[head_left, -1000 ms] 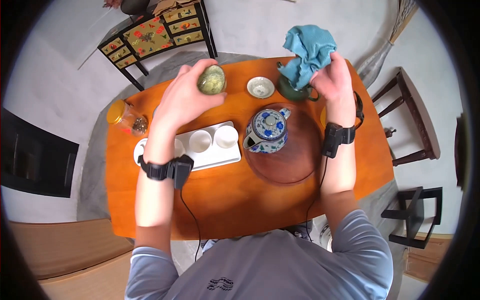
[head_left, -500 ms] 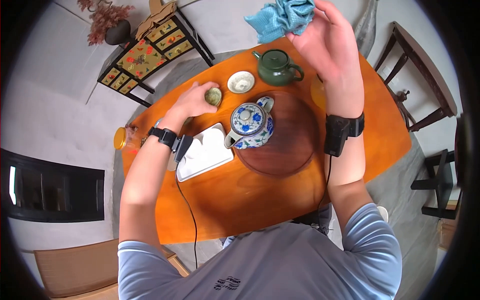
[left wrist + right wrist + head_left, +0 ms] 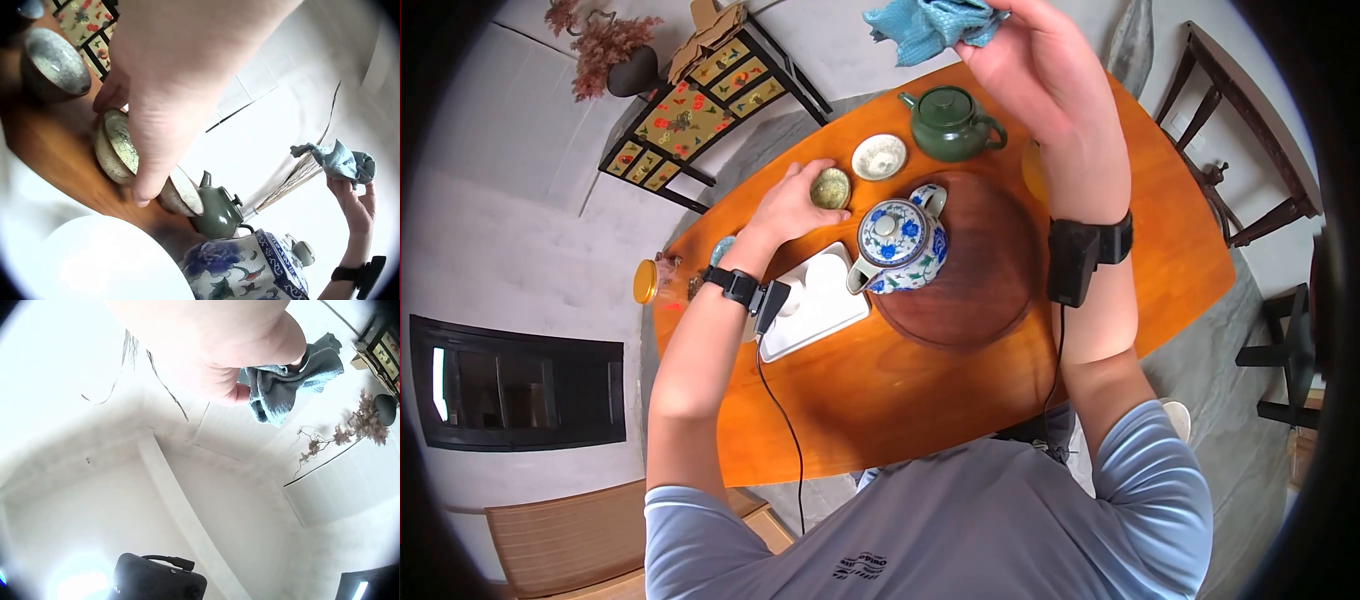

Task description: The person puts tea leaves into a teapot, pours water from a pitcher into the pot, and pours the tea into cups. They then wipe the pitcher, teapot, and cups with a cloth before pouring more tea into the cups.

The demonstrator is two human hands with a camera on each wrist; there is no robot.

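My left hand [image 3: 785, 208] grips a small green crackle-glazed cup [image 3: 831, 188] between thumb and fingers, low at the tabletop. The left wrist view shows this cup [image 3: 111, 153] slightly tilted, its far side hidden by the hand. Just beyond it stands a pale speckled bowl [image 3: 879, 157], with a dark green teapot [image 3: 952, 128] to its right. Raised high over the far right side of the table, my right hand [image 3: 1050, 75] pinches a crumpled blue cloth [image 3: 930, 30]. In the right wrist view the cloth [image 3: 281, 394] hangs from the fingers, clear of everything.
A blue-and-white teapot [image 3: 903, 250] stands on the left part of a round brown tray [image 3: 985, 290]. Left of it lies a white tray [image 3: 825, 320] with white cups, partly behind my left wrist. A gold-lidded jar [image 3: 646, 282] and a grey-glazed cup [image 3: 56, 65] are farther left.
My left hand has lowered the green cup from the air to the tabletop beside the pale bowl. My right hand has lifted the cloth up and away from the green teapot.
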